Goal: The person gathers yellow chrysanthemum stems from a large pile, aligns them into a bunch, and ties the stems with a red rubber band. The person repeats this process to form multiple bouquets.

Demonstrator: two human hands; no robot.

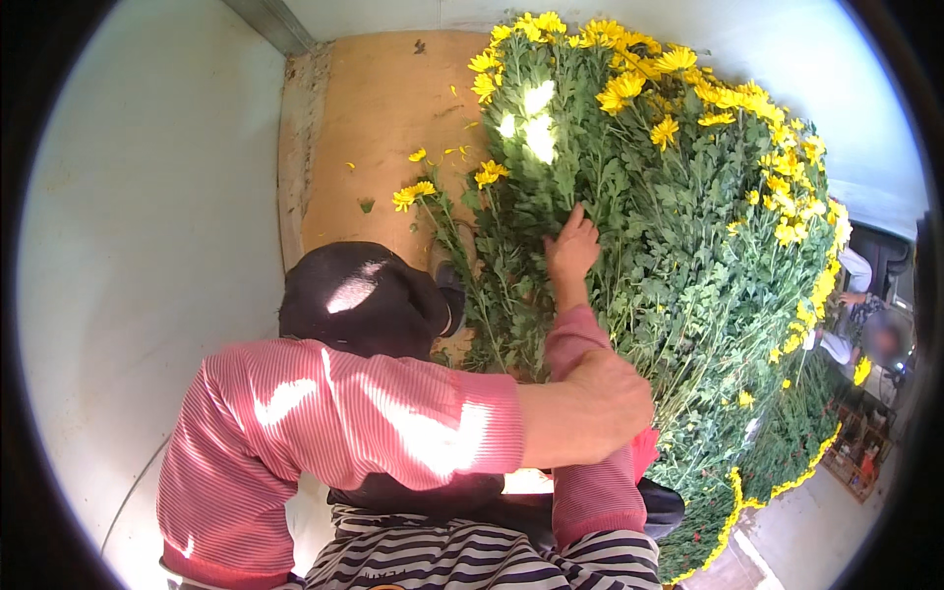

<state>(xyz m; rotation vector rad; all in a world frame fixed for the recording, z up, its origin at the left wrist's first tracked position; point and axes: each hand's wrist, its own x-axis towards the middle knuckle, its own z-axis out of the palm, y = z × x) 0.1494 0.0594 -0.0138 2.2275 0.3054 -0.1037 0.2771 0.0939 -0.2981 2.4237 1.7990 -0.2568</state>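
Observation:
A large heap of cut chrysanthemums point(688, 236) with yellow blooms and green leafy stems lies in front of me and to the right. My right hand point(573, 251) reaches into the leaves at the heap's left side, its fingers apart and touching the foliage. Across my right forearm lies my left hand point(612, 401), curled, with its fingertips turned out of sight; what it holds is hidden. Just past it shows a piece of bright red material point(644, 452). A few loose chrysanthemum stems point(418, 194) lie at the heap's left edge, beside my dark-clad knee point(359, 295).
Pale walls point(157, 226) close in on the left and at the back. Scattered petals lie on the tan floor board point(393, 108). At the far right, another person point(855, 305) is beyond the flowers, near a crate point(857, 457) of small items.

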